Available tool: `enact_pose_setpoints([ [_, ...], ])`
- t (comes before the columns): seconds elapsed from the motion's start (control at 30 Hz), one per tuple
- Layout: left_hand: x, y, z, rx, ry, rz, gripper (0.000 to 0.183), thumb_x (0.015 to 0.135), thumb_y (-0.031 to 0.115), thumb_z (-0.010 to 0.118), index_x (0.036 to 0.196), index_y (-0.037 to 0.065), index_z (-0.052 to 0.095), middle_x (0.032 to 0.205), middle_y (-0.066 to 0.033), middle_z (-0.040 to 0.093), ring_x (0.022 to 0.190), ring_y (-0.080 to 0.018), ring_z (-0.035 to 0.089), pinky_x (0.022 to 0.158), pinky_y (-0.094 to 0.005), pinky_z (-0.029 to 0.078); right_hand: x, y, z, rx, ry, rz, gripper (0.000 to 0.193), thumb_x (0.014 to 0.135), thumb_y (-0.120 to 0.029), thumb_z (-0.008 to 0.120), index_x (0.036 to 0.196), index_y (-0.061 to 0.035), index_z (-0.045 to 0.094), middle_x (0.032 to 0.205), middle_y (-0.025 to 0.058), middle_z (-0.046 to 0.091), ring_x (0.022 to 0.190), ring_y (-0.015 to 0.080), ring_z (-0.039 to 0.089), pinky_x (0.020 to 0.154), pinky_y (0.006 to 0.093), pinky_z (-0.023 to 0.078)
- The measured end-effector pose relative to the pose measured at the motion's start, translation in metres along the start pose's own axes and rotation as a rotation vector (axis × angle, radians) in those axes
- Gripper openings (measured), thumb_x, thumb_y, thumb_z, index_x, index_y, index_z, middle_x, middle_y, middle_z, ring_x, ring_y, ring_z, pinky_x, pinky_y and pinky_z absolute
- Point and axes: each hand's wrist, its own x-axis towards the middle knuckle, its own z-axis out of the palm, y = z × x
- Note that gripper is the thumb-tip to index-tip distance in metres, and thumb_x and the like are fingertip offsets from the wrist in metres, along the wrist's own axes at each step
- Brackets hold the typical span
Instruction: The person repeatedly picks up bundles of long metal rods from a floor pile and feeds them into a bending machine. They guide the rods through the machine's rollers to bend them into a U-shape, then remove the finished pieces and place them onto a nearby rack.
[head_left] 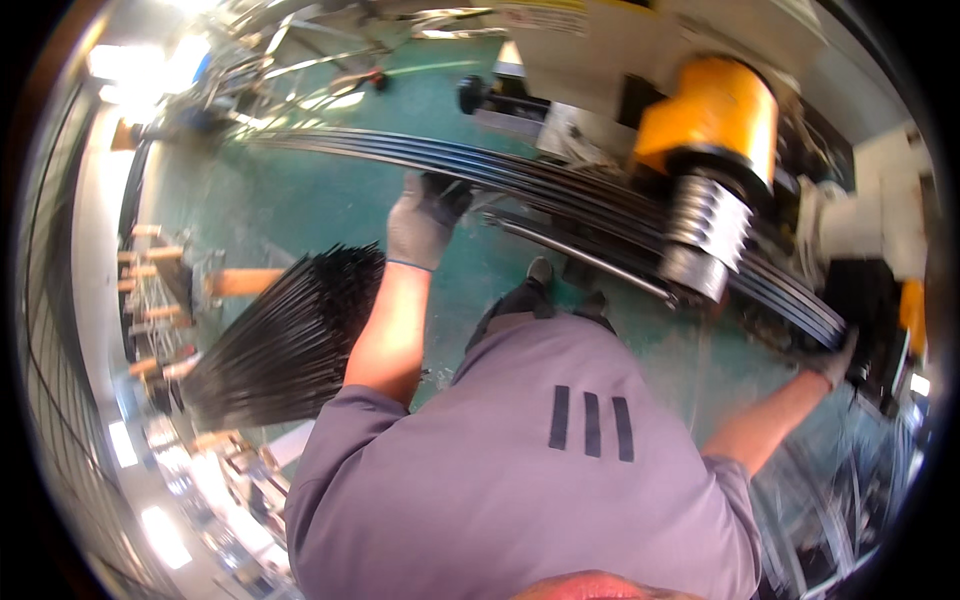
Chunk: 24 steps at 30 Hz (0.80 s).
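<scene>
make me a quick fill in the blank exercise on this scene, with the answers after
1. The left hand is covered by a grey ____.
2. The grey shirt has ____ dark stripes.
3. The fanned pile of dark rods lies nearer the person's ____ hand.
4. At the picture's right side, the end of the long bars is beside the person's ____ hand.

Missing words: glove; three; left; right

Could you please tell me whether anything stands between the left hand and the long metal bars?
Nothing visible does: the gloved left hand is at the near edge of the long metal bars. Farther right, the silver ribbed cylinder hides part of them.
</scene>
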Motion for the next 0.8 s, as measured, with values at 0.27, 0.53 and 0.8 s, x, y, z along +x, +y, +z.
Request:
enact_pose_setpoints([
  [0.27,0.008,0.071,-0.069,-0.069,0.273,0.204,0.074,0.107,0.053,0.058,0.147,-0.007,0.044,0.137,-0.0222,0.059,0.123,-0.0412,0.059,0.108,-0.0541,0.049,-0.048,0.123,0.073,0.115,-0.058,-0.087,0.063,0.09,-0.048,0.084,0.138,-0.0108,0.069,0.143,0.0099,0.067,0.128,0.0306,0.06,0.115,0.0469,0.045],
  [0.53,0.071,0.212,-0.217,-0.203,0.345,0.253,0.059,0.108,0.051,0.058,0.133,-0.002,0.053,0.128,-0.0214,0.063,0.117,-0.0422,0.061,0.106,-0.0563,0.05,-0.061,0.117,0.082,-0.125,0.272,-0.529,0.058,0.095,-0.046,0.072,0.142,-0.0132,0.065,0.149,0.0082,0.062,0.136,0.0274,0.054,0.119,0.0495,0.039],
  [0.8,0.142,0.408,-0.367,-0.079,0.51,0.412,0.049,0.109,0.045,0.058,0.134,0.003,0.058,0.118,-0.0161,0.067,0.111,-0.037,0.065,0.1,-0.0543,0.053,-0.119,0.25,0.07,-1.771,0.625,-0.355,0.054,0.101,-0.044,0.06,0.147,-0.0155,0.062,0.155,0.0065,0.057,0.144,0.0242,0.049,0.122,0.0522,0.032],
])
